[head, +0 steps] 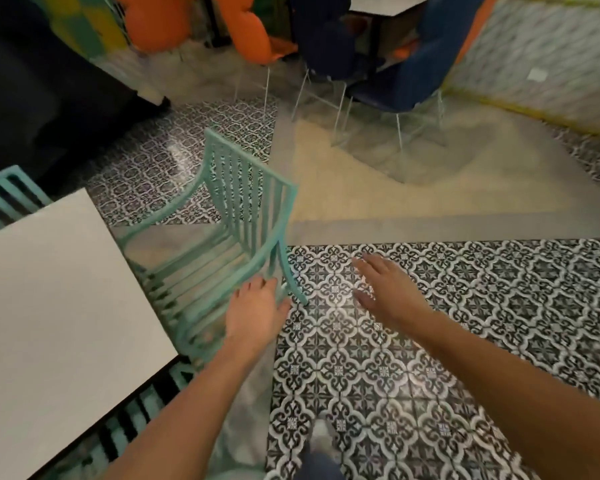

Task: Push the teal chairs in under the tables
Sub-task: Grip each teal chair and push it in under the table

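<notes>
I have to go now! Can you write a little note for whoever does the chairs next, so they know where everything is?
Left hand: open, at the near armrest of the teal chair.
Right hand: open, holding nothing, over the patterned floor.
The chair stands at the corner of the white table, seat still mostly out.
Done: nothing certain yet.
Left: push this chair under.

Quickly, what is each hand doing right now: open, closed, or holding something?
Left hand: open, fingers straight, at the teal chair's near arm; contact cannot be told.
Right hand: open, fingers spread over the floor, holding nothing.
</notes>
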### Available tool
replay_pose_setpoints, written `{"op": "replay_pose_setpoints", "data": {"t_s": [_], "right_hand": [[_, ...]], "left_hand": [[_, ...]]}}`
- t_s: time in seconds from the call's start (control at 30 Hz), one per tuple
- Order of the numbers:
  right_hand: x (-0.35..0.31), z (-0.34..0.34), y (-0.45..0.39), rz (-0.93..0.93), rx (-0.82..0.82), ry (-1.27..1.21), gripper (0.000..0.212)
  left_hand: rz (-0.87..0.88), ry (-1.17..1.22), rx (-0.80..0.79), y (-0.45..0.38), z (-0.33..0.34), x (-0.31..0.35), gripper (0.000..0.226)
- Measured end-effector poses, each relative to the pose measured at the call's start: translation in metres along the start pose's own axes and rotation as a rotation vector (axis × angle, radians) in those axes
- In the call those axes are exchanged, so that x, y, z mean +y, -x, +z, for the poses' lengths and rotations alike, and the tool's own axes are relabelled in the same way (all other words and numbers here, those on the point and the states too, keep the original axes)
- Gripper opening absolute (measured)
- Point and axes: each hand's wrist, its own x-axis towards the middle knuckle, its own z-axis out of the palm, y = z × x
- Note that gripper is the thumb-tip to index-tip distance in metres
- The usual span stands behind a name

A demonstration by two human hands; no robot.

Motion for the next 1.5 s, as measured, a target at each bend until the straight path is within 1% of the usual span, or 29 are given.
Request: {"op": "replay_pose_setpoints", "data": {"t_s": [0.1, 0.23, 0.3, 0.4, 0.53, 0.63, 0.7, 0.8, 0.87, 1.0, 1.1, 1.13, 1.23, 1.33, 1.43, 1.5], "right_hand": [[0.018, -0.012, -0.061, -0.048, 0.02, -0.019, 0.063], [0.047, -0.029, -0.152, -0.109, 0.0, 0.036, 0.064], [0.063, -0.045, -0.198, -0.137, -0.021, 0.063, 0.064], [0.081, -0.07, -0.264, -0.167, -0.009, 0.094, 0.064], [0.099, -0.09, -0.35, -0.21, -0.01, 0.052, 0.063], [0.118, -0.091, -0.422, -0.297, -0.02, 0.055, 0.063], [0.131, -0.088, -0.472, -0.388, -0.041, 0.06, 0.063], [0.145, -0.09, -0.546, -0.547, -0.051, 0.091, 0.061], [0.145, -0.092, -0.588, -0.705, -0.078, 0.14, 0.061], [0.109, -0.1, -0.678, -0.926, -0.142, 0.161, 0.062], [0.071, -0.089, -0.726, -1.082, -0.215, 0.172, 0.063], [0.052, -0.079, -0.746, -1.15, -0.253, 0.176, 0.063], [0.008, -0.053, -0.787, -1.289, -0.295, 0.193, 0.064], [-0.034, -0.032, -0.821, -1.441, -0.299, 0.206, 0.065], [-0.062, -0.02, -0.845, -1.552, -0.41, 0.217, 0.064], [-0.077, -0.018, -0.857, -1.609, -0.473, 0.266, 0.065]], "left_hand": [[0.002, 0.005, 0.036, -0.068, -0.004, 0.007, 0.047], [-0.001, 0.03, 0.095, -0.167, -0.013, 0.013, 0.046], [-0.028, 0.074, 0.091, -0.215, -0.021, 0.013, 0.048], [-0.035, 0.088, 0.072, -0.275, -0.037, 0.015, 0.048], [-0.087, 0.045, 0.018, -0.352, -0.051, 0.016, 0.048], [-0.172, 0.003, -0.032, -0.416, -0.045, 0.01, 0.049], [-0.261, -0.019, -0.044, -0.456, -0.04, 0.005, 0.049], [-0.433, 0.014, -0.059, -0.506, -0.036, 0.001, 0.047], [-0.527, 0.059, -0.073, -0.525, -0.035, 0.001, 0.047], [-0.707, 0.124, -0.061, -0.557, -0.043, -0.009, 0.048], [-0.83, 0.137, -0.075, -0.57, -0.038, -0.02, 0.049], [-0.896, 0.162, -0.074, -0.576, -0.033, -0.028, 0.049], [-1.021, 0.216, -0.037, -0.592, -0.02, -0.045, 0.053], [-1.139, 0.297, -0.016, -0.609, -0.009, -0.064, 0.056], [-1.264, 0.38, -0.036, -0.615, -0.005, -0.066, 0.058], [-1.351, 0.444, -0.029, -0.615, -0.009, -0.065, 0.057]]}}
